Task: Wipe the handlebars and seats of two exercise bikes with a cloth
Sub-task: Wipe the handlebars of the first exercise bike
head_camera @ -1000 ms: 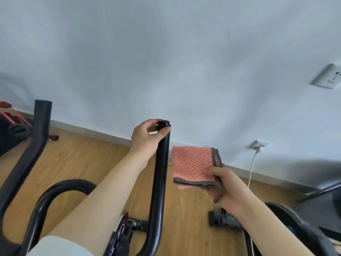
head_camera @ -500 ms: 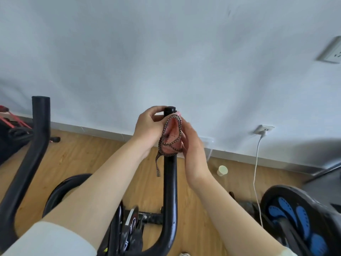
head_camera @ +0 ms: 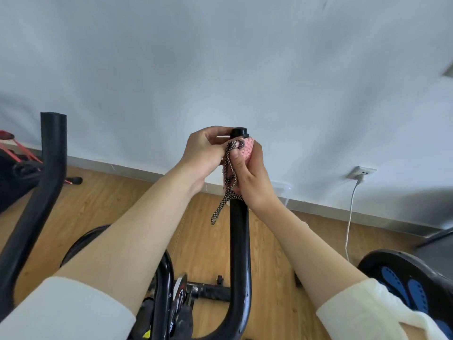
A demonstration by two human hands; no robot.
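R handlebar (head_camera: 239, 244): black tube, long axis near vertical in view, capped end up, pointing toward the wall; bends left at the bottom into a U.
L handlebar (head_camera: 50, 168): 2nd black tube at left edge, also upright w/ open end up, leaning off to lower left; well apart from the R one.
Cloth (head_camera: 247, 149): pink w/ black-white checked trim, wrapped round the R handlebar just under the cap; a trim tail (head_camera: 221, 204) hangs down left of the tube.
Right hand (head_camera: 250, 175): closed round cloth + tube, thumb pressed on the trim at the front.
Left hand (head_camera: 204, 153): curled round the tube top from the left, fingertips by the cap, touching the cloth & the R hand.
Sleeves: white, both pushed back to mid-forearm.
Bike frame (head_camera: 181, 298): dark base bar & flywheel low centre, between the arms.
2nd bike (head_camera: 402, 283): black housing w/ blue patches, lower right.
Floor (head_camera: 103, 204): wood planks.
Wall (head_camera: 220, 69): pale, w/ skirting board.
Socket (head_camera: 361, 171): low on wall at right, white cable (head_camera: 349, 224) plugged in, running down to floor.
Far left: red-black gear (head_camera: 14, 168), partly cut off; can't tell what it is.
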